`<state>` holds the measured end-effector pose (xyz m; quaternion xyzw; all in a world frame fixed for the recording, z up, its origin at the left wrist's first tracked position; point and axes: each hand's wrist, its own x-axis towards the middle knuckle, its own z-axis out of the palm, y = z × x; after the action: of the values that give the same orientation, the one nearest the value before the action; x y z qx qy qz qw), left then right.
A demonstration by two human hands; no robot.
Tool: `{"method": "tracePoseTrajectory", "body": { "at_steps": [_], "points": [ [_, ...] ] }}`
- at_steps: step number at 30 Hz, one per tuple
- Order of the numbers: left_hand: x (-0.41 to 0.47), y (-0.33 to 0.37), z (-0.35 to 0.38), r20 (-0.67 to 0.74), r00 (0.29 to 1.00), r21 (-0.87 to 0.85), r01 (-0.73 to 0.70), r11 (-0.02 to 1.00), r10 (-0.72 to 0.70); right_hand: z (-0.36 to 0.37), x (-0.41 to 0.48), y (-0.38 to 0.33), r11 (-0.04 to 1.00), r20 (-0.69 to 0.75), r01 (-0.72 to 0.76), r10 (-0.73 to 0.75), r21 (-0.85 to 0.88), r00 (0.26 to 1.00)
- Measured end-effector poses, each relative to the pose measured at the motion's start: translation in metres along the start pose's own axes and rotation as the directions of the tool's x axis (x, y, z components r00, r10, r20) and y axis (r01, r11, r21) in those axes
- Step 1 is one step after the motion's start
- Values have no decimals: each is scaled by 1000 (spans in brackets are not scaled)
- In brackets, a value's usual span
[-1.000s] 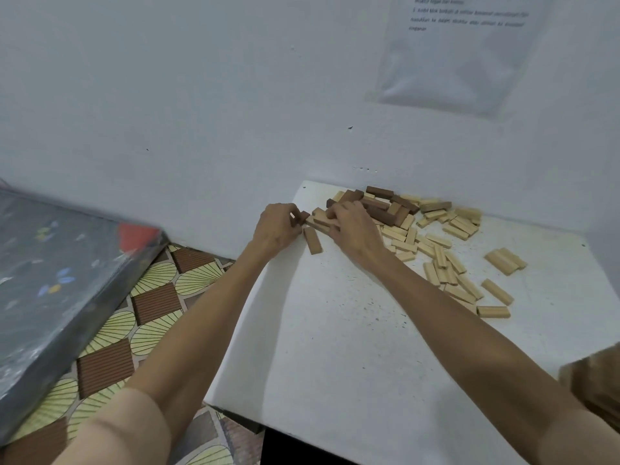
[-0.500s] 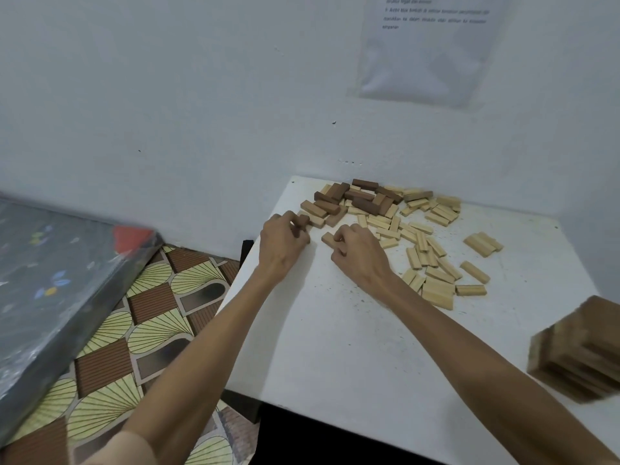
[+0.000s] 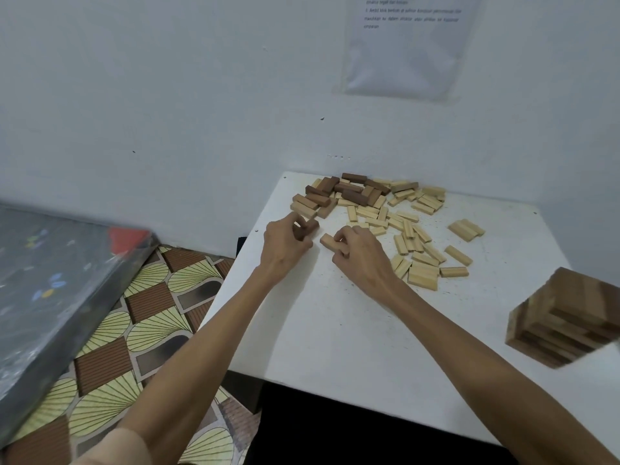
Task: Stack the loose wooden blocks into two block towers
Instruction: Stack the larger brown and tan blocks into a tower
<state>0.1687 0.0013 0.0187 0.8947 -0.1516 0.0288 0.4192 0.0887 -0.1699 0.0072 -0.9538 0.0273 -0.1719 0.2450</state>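
Several loose wooden blocks (image 3: 406, 229), light and dark brown, lie scattered over the far part of the white table (image 3: 352, 330). My left hand (image 3: 285, 245) grips a dark brown block (image 3: 310, 225) near the table's left edge. Just to its right, my right hand (image 3: 359, 253) holds a light block (image 3: 328, 242) in curled fingers. A stacked block tower (image 3: 567, 317) of mixed light and dark layers stands at the right edge of the view, blurred and partly cut off.
The table stands against a white wall with a plastic-covered paper sheet (image 3: 406, 45) on it. Left of the table lies a patterned floor mat (image 3: 134, 330), and a dark grey slab (image 3: 53, 280) with a red patch lies across the far left.
Both hands drew back from the block pile toward me, each carrying a block. The view shifted, bringing the stacked tower into sight at the right.
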Motion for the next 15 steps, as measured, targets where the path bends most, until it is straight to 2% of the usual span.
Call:
{"method": "tracePoseTrajectory", "body": {
  "at_steps": [9, 15],
  "points": [
    [-78, 24, 25, 123, 965, -60, -226, 972, 232, -27, -102, 12, 1000, 25, -13, 13, -12, 1000],
    [-106, 32, 43, 246, 925, -84, -277, 957, 289, -46, -142, 25, 998, 10, -51, 51, -25, 999]
  ]
}}
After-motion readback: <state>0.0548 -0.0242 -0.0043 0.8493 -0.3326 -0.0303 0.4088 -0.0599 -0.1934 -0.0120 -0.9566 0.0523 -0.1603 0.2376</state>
